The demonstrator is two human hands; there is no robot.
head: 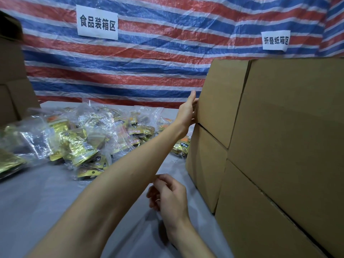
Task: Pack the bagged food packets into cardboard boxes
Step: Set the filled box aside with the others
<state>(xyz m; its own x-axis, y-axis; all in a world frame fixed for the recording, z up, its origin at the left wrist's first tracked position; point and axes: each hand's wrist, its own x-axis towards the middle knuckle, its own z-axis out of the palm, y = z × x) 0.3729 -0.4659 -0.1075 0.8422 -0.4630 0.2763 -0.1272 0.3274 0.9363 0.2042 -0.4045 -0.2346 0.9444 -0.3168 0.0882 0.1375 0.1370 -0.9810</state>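
A large brown cardboard box lies tipped on the grey table at the right, its taped-seam flaps facing me. My left hand reaches far forward and rests flat against the box's far left edge, thumb pointing up. Closer to me, my right hand hovers just left of the box's near corner, fingers loosely curled and holding nothing. A heap of clear bags filled with gold food packets covers the table's left and middle, and some packets lie against the box's left side.
More cardboard boxes stand stacked at the far left. A red, white and blue striped tarp with two white paper signs hangs behind the table. Grey table surface shows in front of the heap.
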